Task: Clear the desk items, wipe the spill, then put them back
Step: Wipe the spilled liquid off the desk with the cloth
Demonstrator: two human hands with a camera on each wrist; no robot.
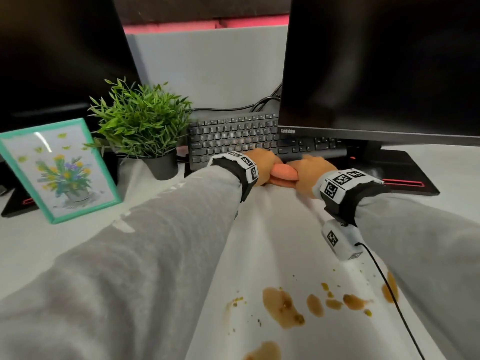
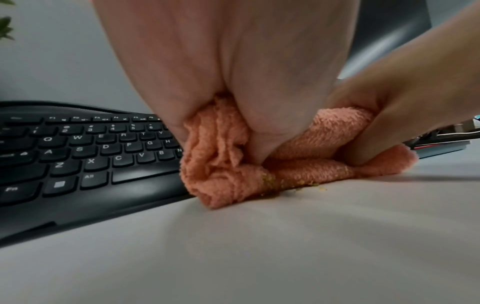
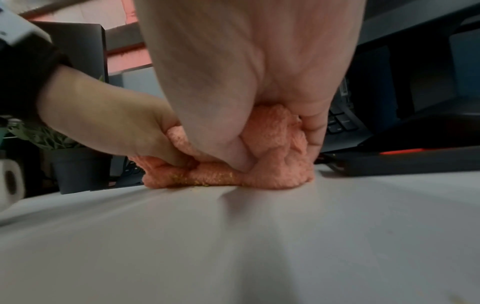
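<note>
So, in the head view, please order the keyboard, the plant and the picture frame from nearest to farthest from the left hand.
1. Keyboard: just beyond the left hand.
2. Plant: further left, in a dark pot.
3. Picture frame: far left, farthest.

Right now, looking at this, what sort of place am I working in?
Most likely an office desk or workstation. Two dark monitors stand on a white desk with a black keyboard between them, and a small potted plant and a framed flower picture sit alongside.
</note>
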